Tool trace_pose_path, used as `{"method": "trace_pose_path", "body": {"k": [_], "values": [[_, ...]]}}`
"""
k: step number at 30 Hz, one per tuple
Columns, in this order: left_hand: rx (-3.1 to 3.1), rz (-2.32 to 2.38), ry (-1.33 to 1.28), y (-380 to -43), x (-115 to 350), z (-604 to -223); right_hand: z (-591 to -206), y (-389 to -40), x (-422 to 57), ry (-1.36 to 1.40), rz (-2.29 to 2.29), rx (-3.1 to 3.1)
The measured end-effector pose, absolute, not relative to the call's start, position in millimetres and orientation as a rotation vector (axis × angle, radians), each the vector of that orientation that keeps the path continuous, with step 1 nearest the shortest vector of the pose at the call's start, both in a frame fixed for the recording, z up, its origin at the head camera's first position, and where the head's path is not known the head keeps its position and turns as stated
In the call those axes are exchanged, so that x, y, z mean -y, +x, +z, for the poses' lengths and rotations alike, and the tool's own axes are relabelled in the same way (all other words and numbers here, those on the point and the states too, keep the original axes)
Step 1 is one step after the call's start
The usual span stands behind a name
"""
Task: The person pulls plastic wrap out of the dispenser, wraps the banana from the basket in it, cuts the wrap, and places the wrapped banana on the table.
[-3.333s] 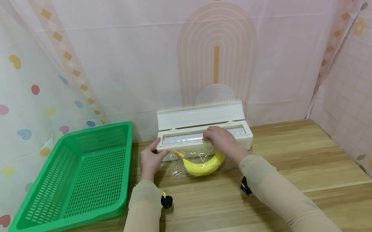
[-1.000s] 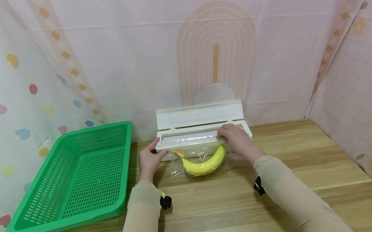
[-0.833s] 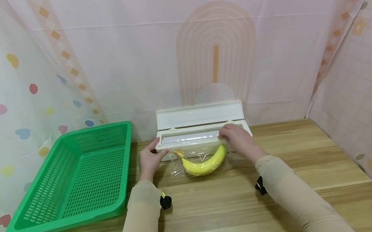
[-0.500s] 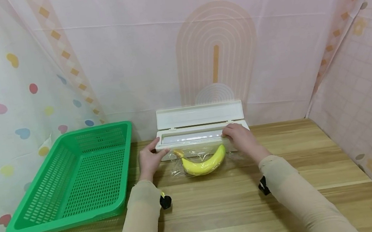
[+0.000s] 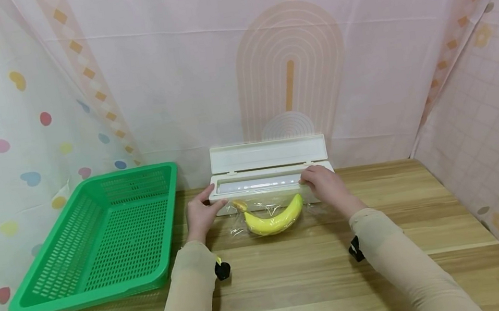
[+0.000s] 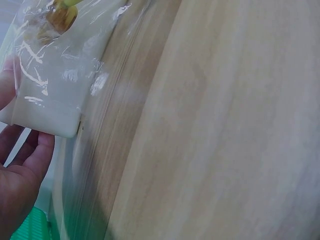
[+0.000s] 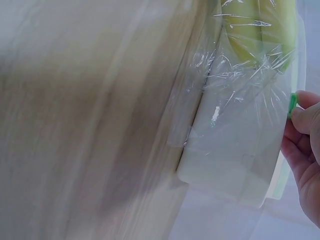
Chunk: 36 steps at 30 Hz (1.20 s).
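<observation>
Three cloth walls (image 5: pixel 192 79) around wood-grain table (image 5: pixel 286 287); white box (image 5: pixel 270 171) atop.

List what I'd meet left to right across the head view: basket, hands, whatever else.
Green basket → left hand → banana → right hand. White box left out: it overlaps the banana and both hands.

Glossy film (image 7: pixel 220 100), smooth plastic box (image 5: pixel 270 172)
</observation>
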<state>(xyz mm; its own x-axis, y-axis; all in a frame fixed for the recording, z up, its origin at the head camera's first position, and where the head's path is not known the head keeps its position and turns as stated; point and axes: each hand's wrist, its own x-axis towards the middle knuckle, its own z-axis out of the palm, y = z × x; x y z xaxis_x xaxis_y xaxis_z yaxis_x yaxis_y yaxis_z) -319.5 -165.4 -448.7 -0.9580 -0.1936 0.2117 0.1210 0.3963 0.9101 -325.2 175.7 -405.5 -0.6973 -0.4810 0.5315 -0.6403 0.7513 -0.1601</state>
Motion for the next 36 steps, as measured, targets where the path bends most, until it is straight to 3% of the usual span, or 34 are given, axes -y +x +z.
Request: {"method": "trace_pose_path", "body": {"k": [36], "values": [[2.358, -1.589, 0.043, -318, 165, -449, -409, -326, -186, 0.847, 0.479, 2.476]]}}
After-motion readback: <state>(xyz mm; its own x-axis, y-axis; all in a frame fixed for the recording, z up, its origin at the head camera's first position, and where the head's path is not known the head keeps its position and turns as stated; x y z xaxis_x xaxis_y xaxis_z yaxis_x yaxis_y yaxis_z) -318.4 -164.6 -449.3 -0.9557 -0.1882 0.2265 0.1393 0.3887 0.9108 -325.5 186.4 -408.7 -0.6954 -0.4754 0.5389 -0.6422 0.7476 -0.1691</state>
